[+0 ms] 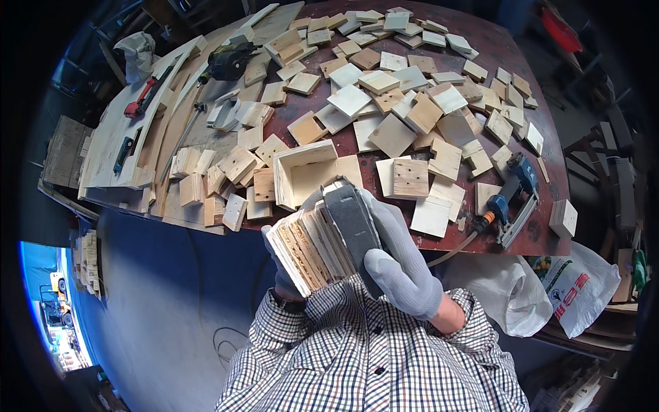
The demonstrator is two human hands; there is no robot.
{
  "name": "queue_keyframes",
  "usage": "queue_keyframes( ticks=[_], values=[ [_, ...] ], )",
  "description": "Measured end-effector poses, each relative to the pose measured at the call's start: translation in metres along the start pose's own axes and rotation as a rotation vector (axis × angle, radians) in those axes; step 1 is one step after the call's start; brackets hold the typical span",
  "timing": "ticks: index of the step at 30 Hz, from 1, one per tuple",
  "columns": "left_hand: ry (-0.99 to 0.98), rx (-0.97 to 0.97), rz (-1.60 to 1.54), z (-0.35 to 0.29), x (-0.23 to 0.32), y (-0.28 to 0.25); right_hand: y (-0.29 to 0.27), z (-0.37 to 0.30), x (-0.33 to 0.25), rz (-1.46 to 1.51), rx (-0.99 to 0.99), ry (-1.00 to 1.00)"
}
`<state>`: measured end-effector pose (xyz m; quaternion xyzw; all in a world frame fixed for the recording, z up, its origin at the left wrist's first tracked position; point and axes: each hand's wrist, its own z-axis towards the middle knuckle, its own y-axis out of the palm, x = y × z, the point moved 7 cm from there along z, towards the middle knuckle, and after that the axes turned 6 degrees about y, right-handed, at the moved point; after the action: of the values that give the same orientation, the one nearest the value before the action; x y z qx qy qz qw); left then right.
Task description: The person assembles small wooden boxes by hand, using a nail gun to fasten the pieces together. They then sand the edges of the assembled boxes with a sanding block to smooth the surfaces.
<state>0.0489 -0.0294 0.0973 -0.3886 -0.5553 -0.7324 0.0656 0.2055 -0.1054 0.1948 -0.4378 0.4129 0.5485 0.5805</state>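
In front of my chest, my left hand (285, 281), in a grey glove, is closed around a stack of small plywood pieces (310, 248), their layered edges facing up. The stack hides most of its fingers. My right hand (405, 271), also gloved, grips a dark block that looks like a sanding block wrapped in sandpaper (351, 230). Its thumb lies across the dark face, and the block rests against the right side of the stack. Just beyond the hands, an open wooden box (302, 175) stands at the table edge.
Many loose wooden squares (395, 134) cover the red table (525, 226). A blue nail gun (511, 196) with a hose lies on the right. Long boards carry a red-handled tool (141, 97) and a black tool (230, 62). White plastic bags (508, 288) hang below the right edge.
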Motion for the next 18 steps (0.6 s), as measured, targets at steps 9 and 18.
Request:
queue_keyframes(
  ticks=[9,18],
  values=[
    [0.142,-0.03,-0.229,0.006,0.034,-0.021,0.014,-0.019,0.004,-0.106,-0.202,-0.003],
    [0.339,-0.484,-0.176,0.026,0.073,0.028,-0.027,-0.025,0.017,0.247,0.038,0.258]
  ],
)
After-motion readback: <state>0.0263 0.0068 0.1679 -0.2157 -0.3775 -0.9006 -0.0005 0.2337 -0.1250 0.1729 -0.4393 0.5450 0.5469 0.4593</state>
